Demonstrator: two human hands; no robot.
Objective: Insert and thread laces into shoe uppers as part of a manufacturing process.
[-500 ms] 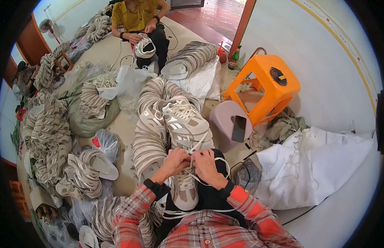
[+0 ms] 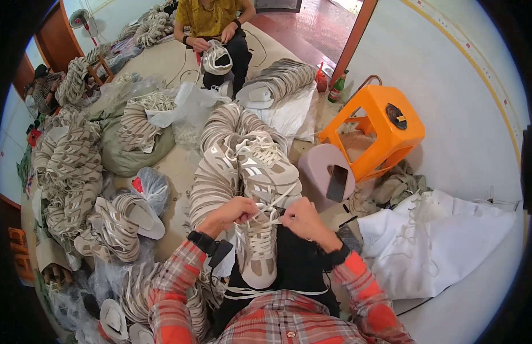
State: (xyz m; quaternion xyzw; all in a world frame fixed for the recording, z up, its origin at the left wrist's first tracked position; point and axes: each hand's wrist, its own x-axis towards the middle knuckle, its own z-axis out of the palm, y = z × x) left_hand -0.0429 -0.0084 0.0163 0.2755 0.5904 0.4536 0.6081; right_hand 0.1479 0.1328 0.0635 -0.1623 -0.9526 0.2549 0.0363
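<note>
On my lap lies a beige and white sneaker upper (image 2: 259,269), toe toward me, with cream laces crossed down its front. My left hand (image 2: 236,213) pinches the shoelace (image 2: 269,214) at the upper's ankle end. To its right, my right hand (image 2: 303,219) also has its fingers closed on the lace, drawn out between both hands. Just beyond, another laced upper (image 2: 267,175) rests on a long curved stack of nested uppers (image 2: 211,186). A loose pale cord (image 2: 248,294) lies across my lap.
An orange stool (image 2: 386,123) and a mauve stool (image 2: 311,172) bearing a phone (image 2: 337,183) stand at right, beside white cloth (image 2: 432,246). Piled uppers (image 2: 71,166) fill the left. Ahead, a seated person (image 2: 211,34) handles a shoe upper (image 2: 216,59). A green bottle (image 2: 338,87) stands near the doorway.
My hands have moved apart, left hand to the left and right hand to the right, stretching the lace between them. The whole view has shifted slightly.
</note>
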